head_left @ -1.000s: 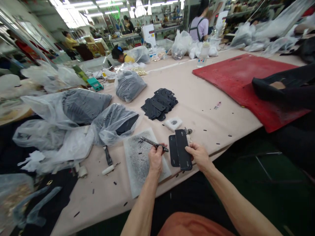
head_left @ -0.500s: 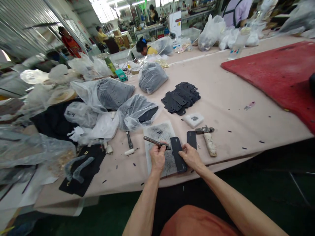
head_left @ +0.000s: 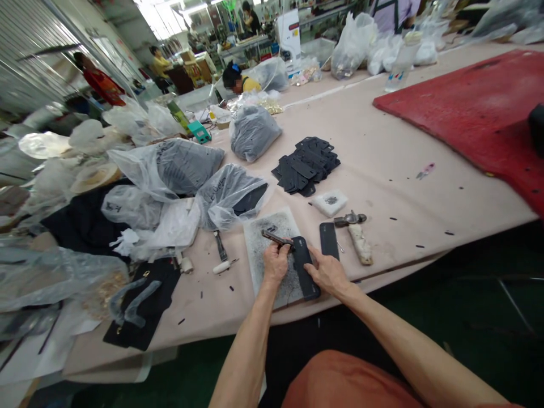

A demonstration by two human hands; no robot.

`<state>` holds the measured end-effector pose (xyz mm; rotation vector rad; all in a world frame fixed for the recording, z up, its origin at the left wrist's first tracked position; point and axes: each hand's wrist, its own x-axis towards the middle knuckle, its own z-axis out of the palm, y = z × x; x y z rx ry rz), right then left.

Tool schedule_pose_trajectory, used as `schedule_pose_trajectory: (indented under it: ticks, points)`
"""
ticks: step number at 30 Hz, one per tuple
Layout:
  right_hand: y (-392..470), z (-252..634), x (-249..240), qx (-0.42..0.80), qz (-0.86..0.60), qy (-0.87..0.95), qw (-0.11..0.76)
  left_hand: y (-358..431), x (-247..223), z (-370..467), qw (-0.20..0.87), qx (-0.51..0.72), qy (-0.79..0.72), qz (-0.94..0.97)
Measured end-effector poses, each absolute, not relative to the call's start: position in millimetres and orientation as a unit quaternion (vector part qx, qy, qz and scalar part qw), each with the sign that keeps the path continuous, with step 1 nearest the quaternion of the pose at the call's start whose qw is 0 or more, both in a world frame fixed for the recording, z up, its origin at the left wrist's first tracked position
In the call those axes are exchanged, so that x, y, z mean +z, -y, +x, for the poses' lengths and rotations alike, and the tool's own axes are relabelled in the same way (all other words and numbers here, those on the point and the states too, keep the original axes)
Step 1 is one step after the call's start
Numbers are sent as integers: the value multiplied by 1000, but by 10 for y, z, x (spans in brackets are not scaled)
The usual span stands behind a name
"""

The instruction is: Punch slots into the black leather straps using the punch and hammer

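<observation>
My left hand (head_left: 275, 264) grips a thin metal punch tool (head_left: 276, 238), its tip at the top end of a flat black leather strip (head_left: 305, 267). That strip lies on a scuffed grey-white cutting pad (head_left: 267, 238) near the table's front edge. My right hand (head_left: 327, 273) presses flat on the strip's right side, holding it down. A second black strip (head_left: 329, 239) lies just to the right on the beige table (head_left: 382, 187). Beyond it a hammer with a wrapped handle (head_left: 359, 238) rests on the table.
A pile of black leather pieces (head_left: 306, 165) and a small white block (head_left: 331, 202) lie behind the pad. Plastic bags of dark parts (head_left: 232, 195) crowd the left. A red mat (head_left: 467, 107) covers the right. A white-handled tool (head_left: 221, 258) lies left of the pad. People work farther back.
The right hand has carried the black strip from the table onto the pad and laid it flat. The left hand with the tool has closed in on its top end.
</observation>
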<state>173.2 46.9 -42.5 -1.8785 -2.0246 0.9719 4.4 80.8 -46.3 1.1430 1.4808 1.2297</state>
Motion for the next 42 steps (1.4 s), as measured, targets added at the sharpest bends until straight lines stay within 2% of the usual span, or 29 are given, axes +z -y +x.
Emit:
schedule_pose_trajectory:
  ticks: [8, 16, 27, 35, 42]
  points:
    - [-483, 1776, -435, 343, -603, 707, 133, -821, -433, 65, 436, 483, -598, 468]
    - [-427, 1724, -438, 329, -626, 696, 122, -857, -344, 166, 412, 474, -607, 487]
    - [-430, 1746, -473, 345, -620, 694, 121, -871, -457, 168, 402, 463, -608, 504]
    - [-457, 1759, -458, 363, -618, 688, 117, -881, -509, 144, 368, 432, -615, 548]
    - [-459, 1760, -414, 357, -620, 691, 100, -909, -576, 142, 288, 389, -598, 639]
